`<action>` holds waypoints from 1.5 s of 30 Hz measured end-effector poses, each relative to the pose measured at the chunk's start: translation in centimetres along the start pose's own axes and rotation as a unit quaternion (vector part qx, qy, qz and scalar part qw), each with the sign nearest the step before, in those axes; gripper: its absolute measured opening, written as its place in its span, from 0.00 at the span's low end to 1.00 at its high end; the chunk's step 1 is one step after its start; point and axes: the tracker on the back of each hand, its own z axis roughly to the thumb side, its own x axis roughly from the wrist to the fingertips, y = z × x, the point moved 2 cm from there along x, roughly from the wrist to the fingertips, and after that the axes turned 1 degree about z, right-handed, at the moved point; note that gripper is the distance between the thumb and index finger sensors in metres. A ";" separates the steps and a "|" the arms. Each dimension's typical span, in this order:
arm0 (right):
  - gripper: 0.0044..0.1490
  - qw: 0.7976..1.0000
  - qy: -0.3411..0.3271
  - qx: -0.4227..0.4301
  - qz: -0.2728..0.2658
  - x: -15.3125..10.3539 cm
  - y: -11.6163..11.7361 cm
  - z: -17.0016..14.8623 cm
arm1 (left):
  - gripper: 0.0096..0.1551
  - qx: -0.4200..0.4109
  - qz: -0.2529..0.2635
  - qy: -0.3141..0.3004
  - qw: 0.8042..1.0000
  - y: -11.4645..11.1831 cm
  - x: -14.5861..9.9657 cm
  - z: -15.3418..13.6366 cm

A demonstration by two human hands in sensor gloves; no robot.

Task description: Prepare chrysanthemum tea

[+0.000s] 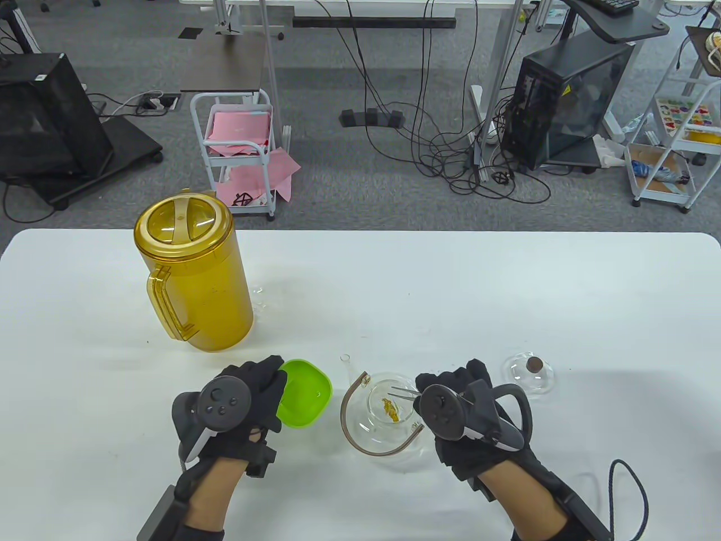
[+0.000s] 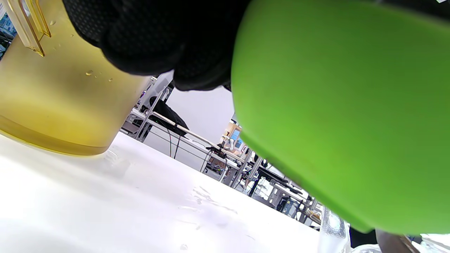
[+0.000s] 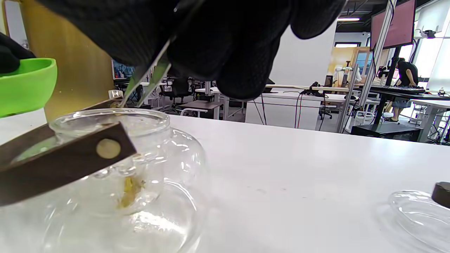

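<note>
Now dropping flowers into the teapot.

My right hand (image 1: 456,414) pinches tweezers (image 1: 403,392) over the open teapot (image 1: 386,414), a chrysanthemum (image 1: 390,408) already inside; my left hand (image 1: 239,400) grips the green bowl (image 1: 304,393) close by for easy reach.

Hidden grips and cropped objects

The right hand (image 1: 450,417) covers the tweezers' (image 1: 403,391) upper end, so the grip is unseen. The left wrist view crops the green bowl (image 2: 337,116) and yellow pitcher (image 2: 59,102). The flower (image 3: 128,191) in the glass teapot (image 3: 116,182) is blurred.
</note>
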 end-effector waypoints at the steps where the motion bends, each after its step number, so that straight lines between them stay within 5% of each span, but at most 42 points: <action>1: 0.30 1.000 0.000 0.000 -0.001 0.0 0.0 0.0 | 0.23 0.000 0.000 0.000 1.000 0.0 0.0 0.0; 10: 0.31 0.996 0.044 0.051 -0.056 0.5 -1.4 -1.7 | 0.23 -0.001 -0.001 0.000 1.000 0.1 0.0 -0.1; 16: 0.33 0.988 0.129 0.070 -0.056 4.0 -0.9 -5.2 | 0.23 -0.003 -0.002 -0.003 1.000 0.0 0.0 0.0; 23: 0.34 0.964 0.259 0.051 0.047 11.0 1.7 -11.0 | 0.23 -0.003 -0.006 -0.001 1.000 -0.2 0.1 0.0; 29: 0.33 0.937 0.327 0.036 0.122 15.4 6.2 -14.3 | 0.23 -0.005 -0.006 0.000 1.000 0.0 0.1 -0.2; 36: 0.33 0.910 0.380 -0.006 0.164 17.2 10.9 -14.9 | 0.23 -0.009 -0.001 -0.005 1.000 0.4 0.2 -0.2; 45: 0.35 0.912 0.378 -0.043 0.157 17.8 10.8 -14.5 | 0.23 -0.007 -0.002 -0.006 1.000 0.4 0.2 -0.4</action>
